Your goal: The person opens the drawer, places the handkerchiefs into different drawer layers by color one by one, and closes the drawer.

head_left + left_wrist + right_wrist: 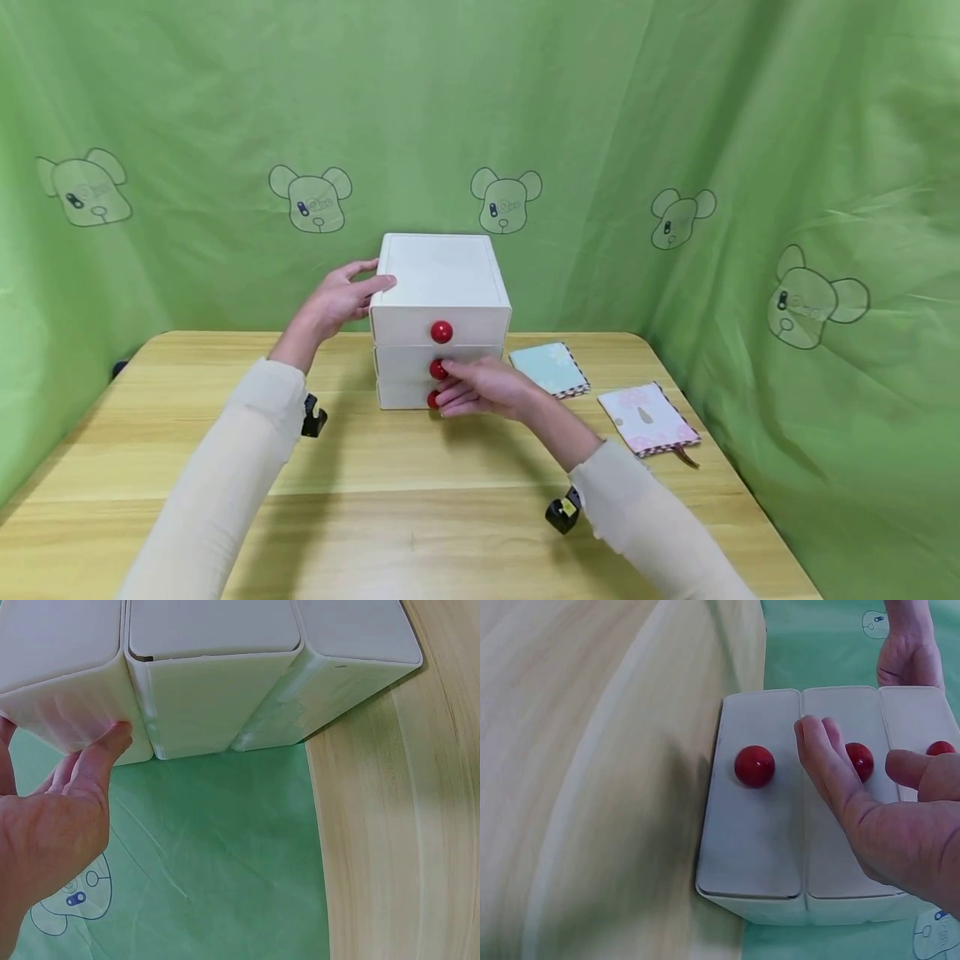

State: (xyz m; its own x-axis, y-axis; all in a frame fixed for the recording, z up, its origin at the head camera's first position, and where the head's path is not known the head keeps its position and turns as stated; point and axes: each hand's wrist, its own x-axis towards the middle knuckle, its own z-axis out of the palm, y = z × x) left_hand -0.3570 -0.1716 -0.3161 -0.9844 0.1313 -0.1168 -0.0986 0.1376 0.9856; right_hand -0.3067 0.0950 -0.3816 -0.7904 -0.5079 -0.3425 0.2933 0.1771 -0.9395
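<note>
In the head view, a white three-drawer box stands at the centre of the frame on a light wooden table, backed by a green cloth with bear prints. Each drawer front carries a red knob: the top knob, the middle knob and the bottom knob. The left hand lies against the box's upper left side, fingers straight and thumb on the top edge. The right hand is in front of the lower drawers, its fingers loosely extended at the middle knob; whether they pinch it cannot be told here. To the right of centre lie a pale blue pouch and a pink-patterned pouch, apart from each other.

In the left wrist view, the left hand fills the lower left, its thumb pressing flat on the box's side wall.

In the right wrist view, the right hand is at the right, fingers relaxed and spread before the middle knob, gripping nothing visibly.
</note>
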